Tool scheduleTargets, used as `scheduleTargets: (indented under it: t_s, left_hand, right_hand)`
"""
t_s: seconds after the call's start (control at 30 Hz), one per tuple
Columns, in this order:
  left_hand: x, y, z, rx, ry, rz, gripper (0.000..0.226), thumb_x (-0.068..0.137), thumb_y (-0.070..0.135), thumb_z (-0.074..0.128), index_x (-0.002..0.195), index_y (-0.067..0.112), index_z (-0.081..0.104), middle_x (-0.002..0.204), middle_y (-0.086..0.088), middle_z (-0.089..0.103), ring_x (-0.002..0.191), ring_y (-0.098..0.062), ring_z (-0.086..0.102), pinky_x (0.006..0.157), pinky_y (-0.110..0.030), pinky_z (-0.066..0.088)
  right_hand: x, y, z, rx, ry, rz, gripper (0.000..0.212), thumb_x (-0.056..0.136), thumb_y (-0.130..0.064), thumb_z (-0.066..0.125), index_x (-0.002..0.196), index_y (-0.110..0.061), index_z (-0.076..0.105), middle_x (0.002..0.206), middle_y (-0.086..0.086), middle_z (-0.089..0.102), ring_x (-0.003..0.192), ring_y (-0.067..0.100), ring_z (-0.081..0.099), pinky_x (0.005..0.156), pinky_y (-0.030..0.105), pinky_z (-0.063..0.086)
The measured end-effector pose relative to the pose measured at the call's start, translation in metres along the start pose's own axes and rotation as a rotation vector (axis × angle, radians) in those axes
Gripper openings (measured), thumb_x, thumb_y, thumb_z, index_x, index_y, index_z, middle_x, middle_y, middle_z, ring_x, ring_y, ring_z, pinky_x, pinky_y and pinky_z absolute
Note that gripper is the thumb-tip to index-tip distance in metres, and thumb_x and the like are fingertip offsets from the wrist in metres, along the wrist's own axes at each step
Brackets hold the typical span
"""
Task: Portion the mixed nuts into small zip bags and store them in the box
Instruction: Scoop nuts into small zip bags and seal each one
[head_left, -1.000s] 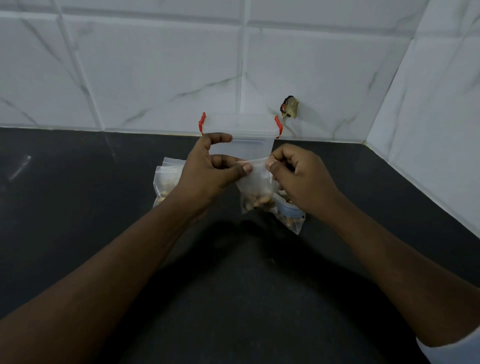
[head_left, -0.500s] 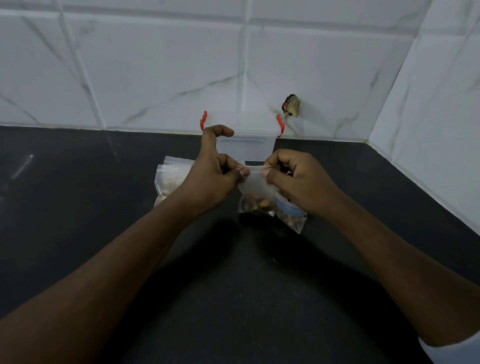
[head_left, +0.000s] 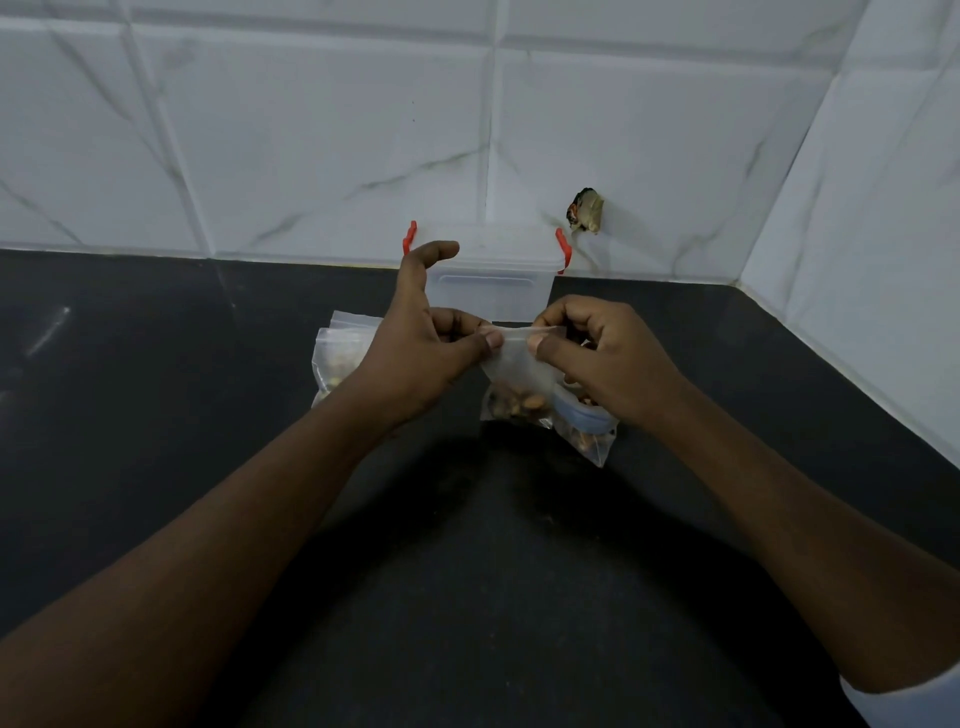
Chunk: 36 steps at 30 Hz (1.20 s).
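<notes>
A person stands at a dark counter (head_left: 467, 571) against a white tiled wall, both bare forearms reaching forward. Between the hands, just above the counter, hangs a small clear zip bag (head_left: 519, 369) with mixed nuts (head_left: 519, 402) settled in its bottom.

The left hand (head_left: 421, 353) pinches the bag's top edge between thumb and a curled finger, its index finger lifted free and crooked. The right hand (head_left: 608, 358) pinches the same edge from the other side, fingers curled.

Over the last second the two thumbs have crept closer together along the top strip, while the bag has barely moved. That suggests the seal is being pressed shut, nearly finished; whether it is fully closed I cannot tell.

Behind the hands, against the wall, stands the clear box (head_left: 493, 291) with red latches. A stack of bags (head_left: 337, 358) lies to the left, partly behind the left hand, and another bag (head_left: 587, 441) lies below the right hand. None is in the box yet, as far as I can see.
</notes>
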<state>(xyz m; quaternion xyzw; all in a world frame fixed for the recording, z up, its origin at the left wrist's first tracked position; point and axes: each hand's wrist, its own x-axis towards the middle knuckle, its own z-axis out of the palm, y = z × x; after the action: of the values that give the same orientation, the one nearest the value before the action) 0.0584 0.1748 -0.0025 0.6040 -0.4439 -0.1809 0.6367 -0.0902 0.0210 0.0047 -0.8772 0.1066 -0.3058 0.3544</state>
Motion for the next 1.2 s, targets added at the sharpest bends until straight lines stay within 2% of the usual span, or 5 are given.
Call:
scheduleTargets:
  t_s: [0.23,0.5,0.63,0.97,1.2]
  left_hand:
    - [-0.001,0.003,0.001,0.004,-0.016,0.007,0.078,0.088,-0.003,0.074,0.139,0.034,0.028,0.083,-0.016,0.075,0.088,-0.033,0.075,0.093,-0.053,0.058]
    - [0.002,0.002,-0.005,0.010,0.032,-0.062,0.085,0.086,-0.002,0.074,0.144,0.038,0.026,0.087,-0.021,0.073,0.093,-0.039,0.073,0.092,-0.056,0.058]
    - [0.002,0.004,-0.008,0.012,0.013,-0.072,0.085,0.087,-0.008,0.071,0.147,0.031,0.025,0.083,-0.018,0.073,0.084,-0.031,0.073,0.088,-0.047,0.061]
    - [-0.001,0.001,-0.001,-0.006,-0.064,-0.071,0.054,0.089,-0.002,0.064,0.121,0.030,0.035,0.086,-0.020,0.061,0.083,-0.035,0.057,0.093,-0.075,0.045]
    - [-0.001,0.002,0.002,0.091,-0.094,-0.069,0.033,0.081,0.017,0.063,0.113,0.020,0.054,0.094,-0.030,0.063,0.085,-0.039,0.062,0.093,-0.067,0.050]
  right_hand:
    - [-0.001,-0.002,0.002,-0.017,-0.011,0.012,0.011,0.096,-0.014,0.066,0.088,-0.017,0.074,0.075,-0.009,0.069,0.061,0.001,0.058,0.059,0.017,0.044]
    - [-0.001,0.000,0.003,-0.030,0.008,0.013,0.014,0.096,-0.015,0.066,0.085,-0.021,0.070,0.076,-0.011,0.068,0.067,0.000,0.060,0.064,0.019,0.045]
    - [-0.001,0.000,0.002,-0.035,0.010,0.023,0.013,0.095,-0.014,0.066,0.085,-0.018,0.071,0.075,-0.009,0.068,0.066,0.000,0.060,0.063,0.021,0.047]
    - [-0.001,-0.001,0.003,0.028,-0.052,0.008,0.007,0.096,-0.014,0.068,0.091,-0.016,0.073,0.084,-0.009,0.070,0.076,0.003,0.063,0.070,0.023,0.050]
    - [-0.002,-0.001,0.007,-0.084,-0.059,-0.044,0.011,0.098,-0.019,0.063,0.089,-0.020,0.069,0.081,-0.009,0.067,0.080,0.008,0.063,0.073,0.033,0.052]
